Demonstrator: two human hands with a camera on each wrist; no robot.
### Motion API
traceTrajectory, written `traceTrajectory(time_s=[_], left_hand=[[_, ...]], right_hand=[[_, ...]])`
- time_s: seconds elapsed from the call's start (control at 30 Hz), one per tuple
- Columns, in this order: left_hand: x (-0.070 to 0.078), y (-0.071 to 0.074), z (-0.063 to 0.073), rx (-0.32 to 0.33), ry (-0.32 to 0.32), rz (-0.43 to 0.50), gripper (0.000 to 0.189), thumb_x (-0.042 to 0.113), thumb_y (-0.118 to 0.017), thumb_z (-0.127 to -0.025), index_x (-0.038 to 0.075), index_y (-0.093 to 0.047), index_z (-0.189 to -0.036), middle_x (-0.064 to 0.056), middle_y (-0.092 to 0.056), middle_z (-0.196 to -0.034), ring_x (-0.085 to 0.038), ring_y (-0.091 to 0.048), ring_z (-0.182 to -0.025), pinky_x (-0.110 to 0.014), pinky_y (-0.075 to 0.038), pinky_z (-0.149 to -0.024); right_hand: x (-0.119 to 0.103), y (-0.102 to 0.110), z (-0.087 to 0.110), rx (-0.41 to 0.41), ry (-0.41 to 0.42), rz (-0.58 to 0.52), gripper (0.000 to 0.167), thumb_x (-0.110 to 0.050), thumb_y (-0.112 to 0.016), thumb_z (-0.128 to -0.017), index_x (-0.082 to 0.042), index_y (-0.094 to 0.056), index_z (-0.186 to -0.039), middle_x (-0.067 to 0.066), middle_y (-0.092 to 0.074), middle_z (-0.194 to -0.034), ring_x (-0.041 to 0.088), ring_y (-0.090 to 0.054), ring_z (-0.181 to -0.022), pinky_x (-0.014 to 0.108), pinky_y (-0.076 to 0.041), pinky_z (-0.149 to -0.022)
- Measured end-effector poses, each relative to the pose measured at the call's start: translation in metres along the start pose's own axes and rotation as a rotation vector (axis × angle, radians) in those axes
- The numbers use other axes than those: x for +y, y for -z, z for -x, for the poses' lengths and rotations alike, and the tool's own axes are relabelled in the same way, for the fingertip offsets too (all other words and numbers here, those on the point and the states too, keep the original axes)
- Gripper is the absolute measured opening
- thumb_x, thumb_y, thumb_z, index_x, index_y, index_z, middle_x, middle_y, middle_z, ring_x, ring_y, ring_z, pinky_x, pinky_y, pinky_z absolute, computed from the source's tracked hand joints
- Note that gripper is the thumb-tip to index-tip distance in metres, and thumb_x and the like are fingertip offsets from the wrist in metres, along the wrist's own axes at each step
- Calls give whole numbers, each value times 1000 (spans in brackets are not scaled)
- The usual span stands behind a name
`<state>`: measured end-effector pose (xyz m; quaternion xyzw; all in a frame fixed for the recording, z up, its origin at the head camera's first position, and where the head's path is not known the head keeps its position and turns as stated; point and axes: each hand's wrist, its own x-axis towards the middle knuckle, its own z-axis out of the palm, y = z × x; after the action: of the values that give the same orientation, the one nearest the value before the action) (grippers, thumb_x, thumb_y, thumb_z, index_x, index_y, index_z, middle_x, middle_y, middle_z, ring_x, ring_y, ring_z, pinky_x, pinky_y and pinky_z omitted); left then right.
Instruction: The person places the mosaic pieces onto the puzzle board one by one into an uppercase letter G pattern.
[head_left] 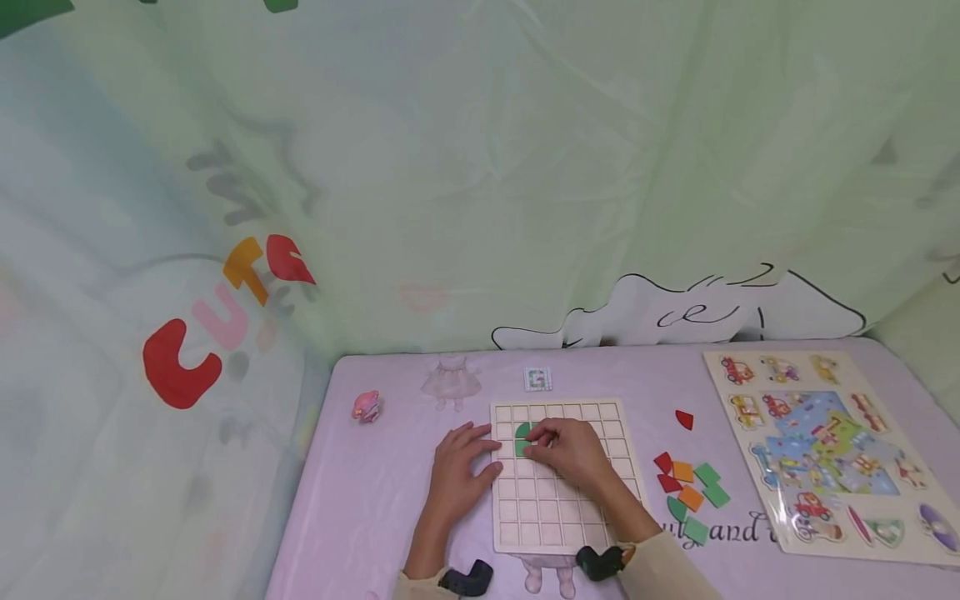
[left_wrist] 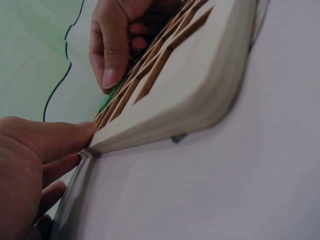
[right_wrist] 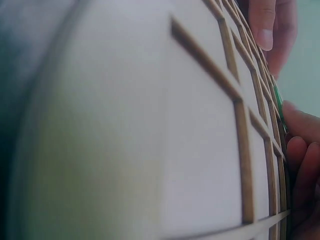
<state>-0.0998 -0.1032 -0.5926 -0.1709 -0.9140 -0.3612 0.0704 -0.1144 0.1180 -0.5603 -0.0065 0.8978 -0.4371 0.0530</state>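
A pale wooden grid board (head_left: pixel 517 533) lies on the table, and green flat pieces (head_left: pixel 522 448) sit in its upper left cells. One green piece has a rounded corner and another looks square. My right hand (head_left: pixel 572 450) is over the board, thumb and forefinger at these green pieces, pinching one; its fingers partly cover the piece. In the left wrist view a green edge (left_wrist: pixel 111 99) shows under the right thumb tip. Along the board's left edge rests my left hand (head_left: pixel 457 467), fingers extended, its thumb (left_wrist: pixel 65 137) touching the rim.
Right of the board lie loose red, orange (head_left: pixel 690 498) and green pieces (head_left: pixel 696 530), with one red quarter piece (head_left: pixel 684 419) farther back. A picture puzzle board (head_left: pixel 765 517) fills the right side. A small pink figure (head_left: pixel 367 406) stands at the left; a patterned card (head_left: pixel 537 379) lies behind the grid.
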Motion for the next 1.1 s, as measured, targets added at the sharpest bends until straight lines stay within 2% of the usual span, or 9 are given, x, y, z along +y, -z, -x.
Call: traceTrajectory(time_s=[0.3,0.5,0.77,0.97,1.1], left_hand=[[2,1,0,6,4,13,24,21,-77,-87,20,-77,-111,-1,-67,-138,-30,-51,-140,-61,-38,-113],[1,1,0,-12,20,13,24,24,-76,-88,21,-77,-112,2,-66,-139,-28,-49,-142,-59,-36,-115],[1,1,0,0,3,5,24,23,-76,-87,20,-77,-111,0,-66,-138,-29,-50,-140,-60,-37,-113],[1,0,0,10,1,11,24,20,-77,-86,20,-77,-109,0,-67,-137,-30,-51,-139,-60,-38,-113],[1,0,0,23,-2,17,24,19,-78,-85,19,-77,-109,0,-68,-136,-30,-51,-139,-60,-38,-112]], right_hand=[[1,1,-1,-7,15,-8,13,-19,-86,-79,-20,-76,-87,-9,-63,-71,9,-54,-67,23,-43,-60],[1,0,2,-1,28,-9,14,-19,-86,-80,-19,-76,-90,-10,-63,-72,9,-54,-67,22,-43,-60],[3,8,4,-41,34,-108,17,-20,-84,-83,-15,-76,-97,-6,-65,-77,10,-57,-67,22,-47,-60],[10,30,9,-48,18,-127,18,-23,-82,-86,-15,-76,-100,-3,-68,-82,14,-60,-74,22,-51,-65],[17,54,15,-29,-6,-63,19,-23,-81,-87,-13,-76,-102,-2,-67,-83,15,-60,-76,21,-51,-66]])
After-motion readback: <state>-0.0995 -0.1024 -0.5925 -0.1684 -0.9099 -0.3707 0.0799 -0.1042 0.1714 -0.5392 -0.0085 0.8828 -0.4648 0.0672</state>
